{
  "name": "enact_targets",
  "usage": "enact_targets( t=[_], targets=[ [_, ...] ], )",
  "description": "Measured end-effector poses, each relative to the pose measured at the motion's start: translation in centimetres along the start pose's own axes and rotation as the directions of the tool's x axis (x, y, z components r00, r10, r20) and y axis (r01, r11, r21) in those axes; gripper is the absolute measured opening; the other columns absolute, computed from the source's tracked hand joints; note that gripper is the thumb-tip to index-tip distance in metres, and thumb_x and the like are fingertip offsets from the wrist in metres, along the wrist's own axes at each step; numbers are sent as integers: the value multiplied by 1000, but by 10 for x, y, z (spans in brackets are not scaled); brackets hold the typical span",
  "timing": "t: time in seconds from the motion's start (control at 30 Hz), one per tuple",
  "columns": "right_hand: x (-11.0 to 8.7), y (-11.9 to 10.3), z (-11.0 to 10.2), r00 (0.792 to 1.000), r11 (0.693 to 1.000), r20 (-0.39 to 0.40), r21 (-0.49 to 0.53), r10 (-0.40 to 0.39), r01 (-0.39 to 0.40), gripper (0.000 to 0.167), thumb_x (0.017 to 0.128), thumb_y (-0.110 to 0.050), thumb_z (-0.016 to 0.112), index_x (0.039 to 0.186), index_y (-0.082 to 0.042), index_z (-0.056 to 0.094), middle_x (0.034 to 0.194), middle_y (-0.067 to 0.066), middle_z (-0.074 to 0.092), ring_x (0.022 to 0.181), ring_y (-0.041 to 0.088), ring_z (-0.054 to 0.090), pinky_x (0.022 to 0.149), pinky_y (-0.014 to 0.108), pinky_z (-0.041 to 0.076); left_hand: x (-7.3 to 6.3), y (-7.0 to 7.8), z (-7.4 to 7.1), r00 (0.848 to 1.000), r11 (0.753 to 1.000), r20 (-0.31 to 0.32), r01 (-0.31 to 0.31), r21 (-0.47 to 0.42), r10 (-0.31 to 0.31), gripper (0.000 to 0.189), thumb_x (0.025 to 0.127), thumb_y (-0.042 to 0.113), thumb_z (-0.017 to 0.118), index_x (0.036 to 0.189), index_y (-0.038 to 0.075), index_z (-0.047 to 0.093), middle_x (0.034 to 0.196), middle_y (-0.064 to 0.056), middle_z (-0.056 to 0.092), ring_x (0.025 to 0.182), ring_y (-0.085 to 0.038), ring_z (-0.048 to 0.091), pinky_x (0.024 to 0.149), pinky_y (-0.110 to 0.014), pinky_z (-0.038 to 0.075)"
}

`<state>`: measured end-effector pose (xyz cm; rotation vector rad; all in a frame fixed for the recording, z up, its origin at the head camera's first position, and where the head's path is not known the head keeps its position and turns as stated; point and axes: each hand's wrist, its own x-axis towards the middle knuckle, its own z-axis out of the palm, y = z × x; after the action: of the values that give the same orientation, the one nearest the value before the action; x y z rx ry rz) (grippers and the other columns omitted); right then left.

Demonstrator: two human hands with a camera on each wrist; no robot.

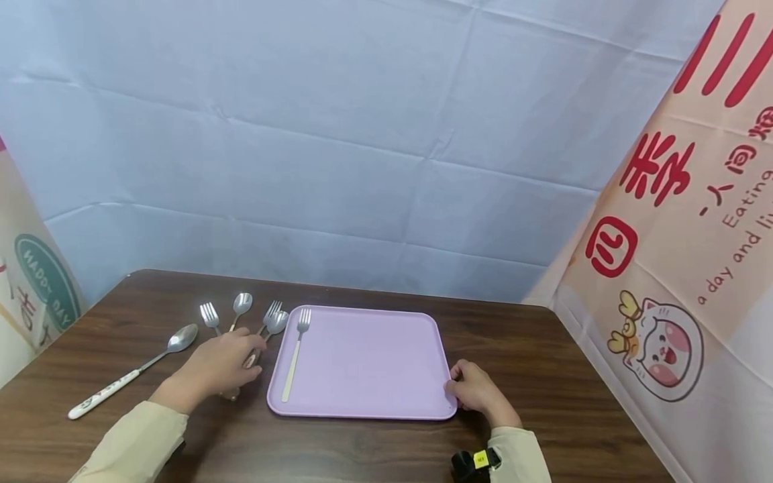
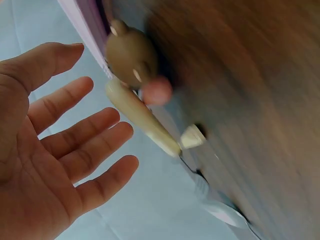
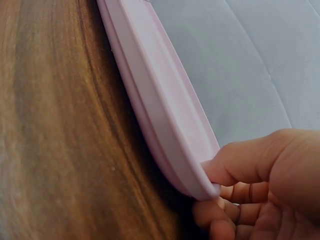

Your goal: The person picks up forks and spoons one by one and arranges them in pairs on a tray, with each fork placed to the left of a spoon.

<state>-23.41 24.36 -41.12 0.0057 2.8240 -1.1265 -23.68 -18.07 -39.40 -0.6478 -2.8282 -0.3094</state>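
Note:
A lilac tray (image 1: 368,362) lies on the table with a cream-handled fork (image 1: 292,369) along its left side. My right hand (image 1: 477,389) pinches the tray's near right corner, thumb on top of the rim in the right wrist view. Left of the tray, my left hand (image 1: 220,362) is over a group of cutlery, its fingers spread and holding nothing in the left wrist view. Around it show a fork (image 1: 209,315), a small spoon (image 1: 243,304), another fork (image 1: 273,310) and a spoon (image 1: 277,323). A brown bear-shaped handle end (image 2: 131,55) appears beyond the fingers. The hand partly hides these handles.
A long spoon (image 1: 182,339) with a white patterned handle lies at the far left of the dark wooden table (image 1: 531,376). Pale cloth (image 1: 338,168) hangs behind the table, and a printed banner (image 1: 682,268) hangs on the right.

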Motion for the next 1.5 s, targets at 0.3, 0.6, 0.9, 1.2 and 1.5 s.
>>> enact_targets(
  t=[0.3, 0.6, 0.9, 1.2, 1.5],
  targets=[
    [0, -2, 1, 1000, 1000, 0, 4, -5, 5, 10, 77, -1, 58, 82, -3, 49, 58, 7, 48, 48, 18, 47, 45, 30, 41, -12, -11, -8, 997, 1000, -73, 0, -6, -1, 7, 76, 19, 68, 81, 15, 64, 73, 3, 49, 61, -12, 46, 51, -33, 41],
    [-1, -3, 0, 1000, 1000, 4, 0, 4, -4, 11, 77, 0, 58, 82, -3, 48, 58, 7, 48, 49, 18, 47, 46, 30, 41, -26, -24, -10, 999, 999, -36, 1, 40, 1, 21, 67, 22, 75, 85, 15, 67, 81, 1, 57, 64, -11, 49, 56, -36, 46],
    [-2, -2, -1, 1000, 1000, 3, 9, -7, 7, 11, 76, 0, 57, 81, -3, 48, 56, 7, 48, 47, 17, 46, 45, 29, 40, -41, -40, -15, 999, 996, -21, 49, 68, -48, 26, 66, 15, 76, 89, 12, 66, 80, -5, 55, 59, -15, 49, 48, -40, 44],
    [-2, -1, -1, 1000, 1000, 3, 4, -4, 4, 11, 76, 0, 58, 81, -3, 49, 55, 6, 48, 47, 17, 46, 45, 29, 40, -56, -59, -18, 994, 991, 24, 108, 81, -110, 36, 67, 17, 79, 98, 6, 65, 91, -16, 61, 73, -33, 61, 53, -49, 47],
    [-1, -1, 0, 1000, 1000, 3, 2, -3, 3, 11, 77, -1, 58, 82, -3, 49, 57, 7, 48, 48, 18, 46, 45, 29, 40, -66, -76, -18, 988, 987, 21, 149, 53, -150, 35, 67, 18, 78, 96, 5, 63, 78, -6, 51, 66, -22, 54, 52, -47, 44]
  ],
)
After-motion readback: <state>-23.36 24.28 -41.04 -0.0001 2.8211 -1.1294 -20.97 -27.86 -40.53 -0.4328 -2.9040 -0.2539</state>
